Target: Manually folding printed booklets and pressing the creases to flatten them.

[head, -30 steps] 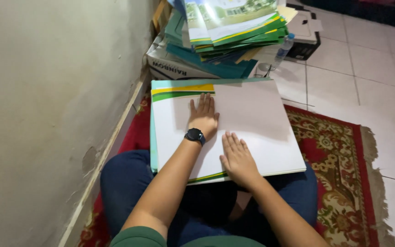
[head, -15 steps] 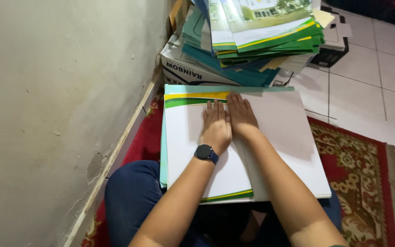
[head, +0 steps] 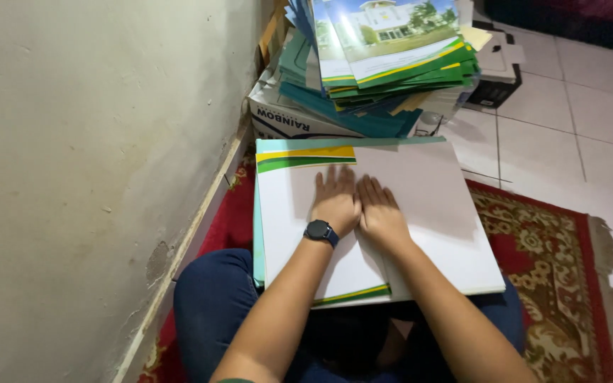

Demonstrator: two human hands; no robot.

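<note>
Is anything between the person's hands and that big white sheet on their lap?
Nothing visible: the left hand and right hand lie flat, side by side, directly on the white sheet.

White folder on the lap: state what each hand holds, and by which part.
Nothing is gripped. Left hand and right hand lie flat, side by side, on the white folder near its middle.
</note>
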